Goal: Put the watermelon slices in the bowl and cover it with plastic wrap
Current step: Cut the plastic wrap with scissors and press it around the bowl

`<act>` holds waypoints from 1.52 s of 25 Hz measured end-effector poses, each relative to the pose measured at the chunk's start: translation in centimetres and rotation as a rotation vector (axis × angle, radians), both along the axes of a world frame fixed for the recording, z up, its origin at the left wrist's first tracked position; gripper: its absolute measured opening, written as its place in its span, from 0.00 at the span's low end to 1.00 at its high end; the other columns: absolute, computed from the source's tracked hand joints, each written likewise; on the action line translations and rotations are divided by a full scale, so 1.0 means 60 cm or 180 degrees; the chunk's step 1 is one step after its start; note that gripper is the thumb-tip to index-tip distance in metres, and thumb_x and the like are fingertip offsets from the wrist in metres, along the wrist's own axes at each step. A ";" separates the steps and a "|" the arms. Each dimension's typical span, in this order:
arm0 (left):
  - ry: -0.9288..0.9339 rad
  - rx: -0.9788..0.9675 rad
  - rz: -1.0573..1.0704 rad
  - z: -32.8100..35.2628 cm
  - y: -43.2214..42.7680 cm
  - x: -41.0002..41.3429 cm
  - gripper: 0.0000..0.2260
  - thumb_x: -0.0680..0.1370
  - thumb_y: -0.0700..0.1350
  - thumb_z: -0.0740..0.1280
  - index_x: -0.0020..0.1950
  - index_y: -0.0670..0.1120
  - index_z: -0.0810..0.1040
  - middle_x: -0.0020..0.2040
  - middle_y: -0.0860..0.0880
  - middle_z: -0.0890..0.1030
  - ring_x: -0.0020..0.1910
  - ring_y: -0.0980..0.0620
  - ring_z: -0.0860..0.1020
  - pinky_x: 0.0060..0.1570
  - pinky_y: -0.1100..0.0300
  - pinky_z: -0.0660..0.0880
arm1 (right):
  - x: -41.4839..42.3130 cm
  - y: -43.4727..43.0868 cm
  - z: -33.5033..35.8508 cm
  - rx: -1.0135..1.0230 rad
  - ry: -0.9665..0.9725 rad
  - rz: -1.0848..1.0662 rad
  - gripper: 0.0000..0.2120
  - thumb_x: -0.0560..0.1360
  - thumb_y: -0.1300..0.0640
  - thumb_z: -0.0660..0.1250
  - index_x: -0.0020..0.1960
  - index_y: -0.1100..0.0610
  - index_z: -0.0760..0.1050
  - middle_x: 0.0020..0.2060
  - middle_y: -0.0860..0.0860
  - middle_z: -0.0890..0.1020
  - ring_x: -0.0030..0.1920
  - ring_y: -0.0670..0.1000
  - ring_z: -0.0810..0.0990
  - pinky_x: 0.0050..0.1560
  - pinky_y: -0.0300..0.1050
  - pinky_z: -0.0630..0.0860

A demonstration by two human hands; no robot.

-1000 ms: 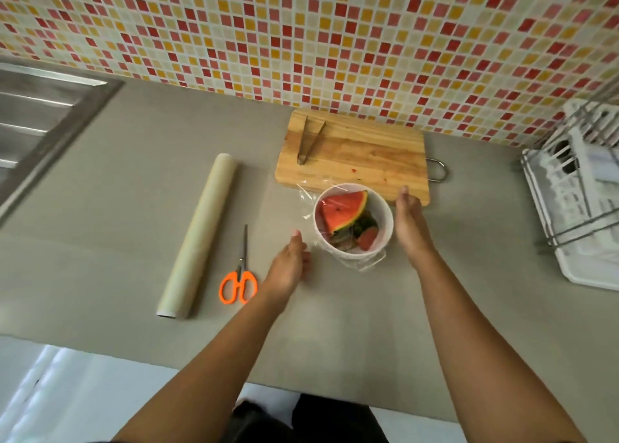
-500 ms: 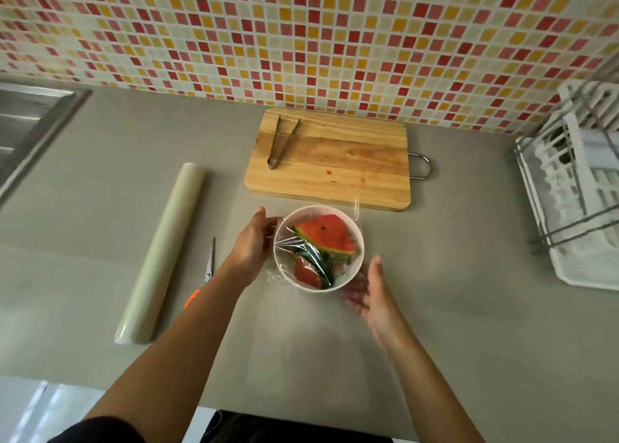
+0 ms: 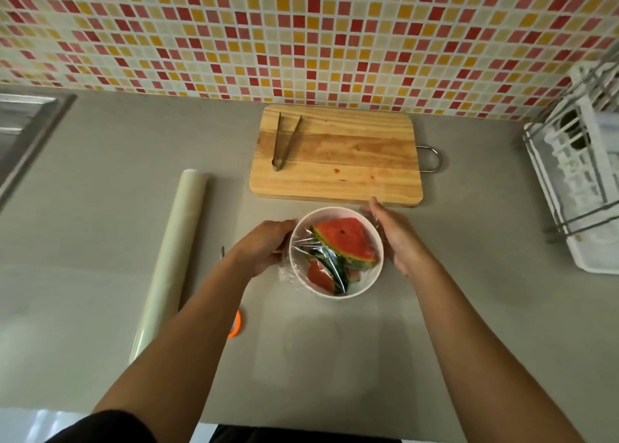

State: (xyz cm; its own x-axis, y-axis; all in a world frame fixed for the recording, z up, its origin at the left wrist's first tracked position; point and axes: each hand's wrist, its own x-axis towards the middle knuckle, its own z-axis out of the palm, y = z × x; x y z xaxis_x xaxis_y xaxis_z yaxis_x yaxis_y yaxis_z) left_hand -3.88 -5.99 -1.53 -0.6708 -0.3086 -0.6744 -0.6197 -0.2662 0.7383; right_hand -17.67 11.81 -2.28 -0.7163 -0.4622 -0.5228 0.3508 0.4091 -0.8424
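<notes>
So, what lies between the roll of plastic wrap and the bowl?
In the head view, the left hand, holding the bowl, and its forearm cross the counter, over mostly hidden orange scissors.

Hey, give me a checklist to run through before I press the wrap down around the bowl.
1. Watermelon slices in the bowl: ok.
2. Plastic wrap across the bowl's top: ok, wrinkled.
3. Wrap sealed all round the rim: cannot tell; a loose flap shows at the left.
4. Left hand cupping the bowl's left side: ok.
5. Right hand at the right side, on the wrap: ok.
</notes>
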 end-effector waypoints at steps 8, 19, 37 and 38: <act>0.0424 -0.0151 0.0750 -0.012 -0.003 0.023 0.18 0.81 0.44 0.60 0.32 0.44 0.75 0.25 0.52 0.70 0.24 0.56 0.67 0.25 0.64 0.66 | -0.004 -0.009 -0.015 -0.0382 -0.0198 -0.0337 0.19 0.78 0.52 0.58 0.32 0.53 0.81 0.29 0.49 0.83 0.31 0.49 0.81 0.36 0.44 0.74; 0.0042 0.0236 0.0056 0.009 -0.031 0.004 0.22 0.80 0.57 0.58 0.39 0.41 0.77 0.30 0.48 0.75 0.30 0.53 0.71 0.33 0.62 0.71 | -0.020 -0.025 0.015 0.0115 -0.0173 0.0400 0.20 0.77 0.43 0.58 0.38 0.52 0.82 0.34 0.53 0.83 0.39 0.57 0.81 0.46 0.49 0.77; 0.0576 -0.2771 -0.0874 0.012 -0.030 -0.019 0.22 0.82 0.54 0.54 0.52 0.38 0.80 0.50 0.40 0.81 0.49 0.43 0.78 0.49 0.55 0.72 | -0.016 -0.022 0.009 -0.0320 -0.0378 0.0092 0.19 0.78 0.50 0.57 0.36 0.53 0.81 0.37 0.53 0.82 0.39 0.53 0.79 0.47 0.48 0.74; 0.0496 -0.2520 -0.1048 0.009 -0.028 -0.022 0.23 0.82 0.55 0.54 0.52 0.40 0.81 0.50 0.41 0.82 0.49 0.44 0.78 0.51 0.54 0.73 | -0.015 -0.024 0.011 -0.0315 -0.0345 0.0064 0.19 0.78 0.50 0.57 0.35 0.52 0.81 0.35 0.52 0.83 0.37 0.53 0.80 0.45 0.47 0.76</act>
